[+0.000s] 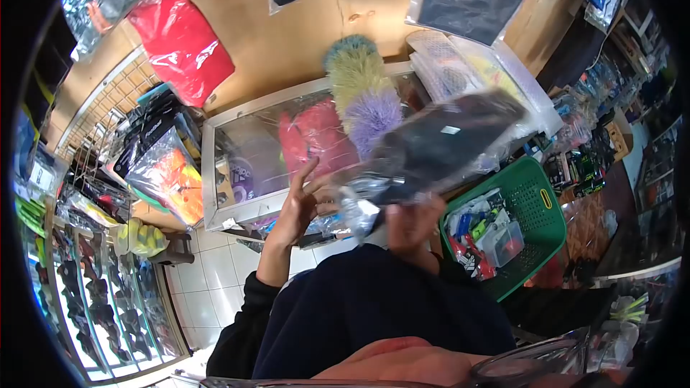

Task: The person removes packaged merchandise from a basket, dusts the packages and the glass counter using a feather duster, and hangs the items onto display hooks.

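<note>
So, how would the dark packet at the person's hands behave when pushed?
The dark packet is probably slippery, because its plastic wrap looks glossy. Its crumpled near end may bend easily. Its flattish shape makes rolling unlikely.

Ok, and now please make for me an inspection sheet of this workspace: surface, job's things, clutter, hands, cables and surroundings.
Surface: glass-topped case with a light frame.
Job's things: dark package in clear wrap, lifted and motion-blurred; contents cannot be told.
Clutter: multicoloured fluffy duster lying across the case; green basket with small packaged items inside.
Hands: right hand appears to hold the package's near edge; left hand is by its silvery end, contact unclear.
Cables: nothing seen.
Surroundings: wooden panel with a red package near its left side; white tiled floor.
</note>
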{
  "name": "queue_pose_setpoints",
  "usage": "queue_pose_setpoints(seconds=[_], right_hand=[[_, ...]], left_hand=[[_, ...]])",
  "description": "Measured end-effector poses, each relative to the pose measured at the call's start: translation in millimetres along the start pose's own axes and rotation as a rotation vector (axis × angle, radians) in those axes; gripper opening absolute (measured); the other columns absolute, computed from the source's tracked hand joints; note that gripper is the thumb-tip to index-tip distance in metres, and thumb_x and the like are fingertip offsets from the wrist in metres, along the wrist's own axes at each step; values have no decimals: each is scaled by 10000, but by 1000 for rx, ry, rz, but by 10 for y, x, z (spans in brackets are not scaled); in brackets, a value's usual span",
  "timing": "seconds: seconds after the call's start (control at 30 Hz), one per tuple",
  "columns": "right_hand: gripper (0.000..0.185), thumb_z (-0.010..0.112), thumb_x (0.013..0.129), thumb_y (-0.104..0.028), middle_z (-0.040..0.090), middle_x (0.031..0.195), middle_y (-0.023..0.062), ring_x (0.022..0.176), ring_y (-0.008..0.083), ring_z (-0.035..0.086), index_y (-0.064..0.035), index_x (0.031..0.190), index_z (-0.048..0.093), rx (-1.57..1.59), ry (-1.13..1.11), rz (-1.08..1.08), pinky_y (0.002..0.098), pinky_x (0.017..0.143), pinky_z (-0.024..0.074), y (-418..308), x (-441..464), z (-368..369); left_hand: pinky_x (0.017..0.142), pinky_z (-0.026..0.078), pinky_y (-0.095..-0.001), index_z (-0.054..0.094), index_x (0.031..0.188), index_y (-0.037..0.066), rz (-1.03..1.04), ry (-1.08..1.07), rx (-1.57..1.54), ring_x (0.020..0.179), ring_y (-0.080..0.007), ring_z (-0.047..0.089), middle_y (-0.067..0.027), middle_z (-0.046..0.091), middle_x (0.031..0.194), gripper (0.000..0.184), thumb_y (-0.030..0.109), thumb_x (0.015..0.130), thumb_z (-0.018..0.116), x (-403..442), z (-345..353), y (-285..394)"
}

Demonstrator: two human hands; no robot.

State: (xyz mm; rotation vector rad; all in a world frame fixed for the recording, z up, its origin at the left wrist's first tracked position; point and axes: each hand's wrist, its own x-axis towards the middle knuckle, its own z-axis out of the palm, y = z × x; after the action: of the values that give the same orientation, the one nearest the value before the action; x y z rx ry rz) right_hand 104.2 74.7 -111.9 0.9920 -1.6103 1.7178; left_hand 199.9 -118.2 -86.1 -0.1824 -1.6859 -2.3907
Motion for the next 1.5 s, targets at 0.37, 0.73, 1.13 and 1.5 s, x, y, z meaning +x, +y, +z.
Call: queue_pose_setpoints(seconds=[0.37,0.73,1.13,1.5], right_hand=[[300,625,838,-27,665,967,141,818,170,664,24,1124,555,200,-627,534,283,735,532,349,-138,-5],[240,591,827,57,635,994,144,843,179,659,47,1067,577,293,-784,349,281,745,540,30,101,534],[214,663,769,-10,587,1006,124,915,313,571,5,978,623,-39,-826,-28,363,807,466,-97,-33,1474],[136,604,757,40,558,940,131,885,333,512,-26,858,540,-99,-611,155,413,793,399,-214,-245,1612]], left_hand=[[715,490,-234,502,1263,71,150,770,926,869,-127,558,-105,419,1352,520,-22,778,664,-464,-892,179],[1050,222,-595,507,1285,115,97,437,1606,1237,-301,444,-92,502,1312,460,30,832,520,-496,-805,308],[965,369,-448,523,1242,85,237,379,1519,1069,-315,504,-97,541,1219,527,190,753,690,-593,-909,289],[979,386,-444,574,1193,90,301,270,1424,1193,-342,429,-110,515,1255,451,165,760,670,-570,-1054,175]])
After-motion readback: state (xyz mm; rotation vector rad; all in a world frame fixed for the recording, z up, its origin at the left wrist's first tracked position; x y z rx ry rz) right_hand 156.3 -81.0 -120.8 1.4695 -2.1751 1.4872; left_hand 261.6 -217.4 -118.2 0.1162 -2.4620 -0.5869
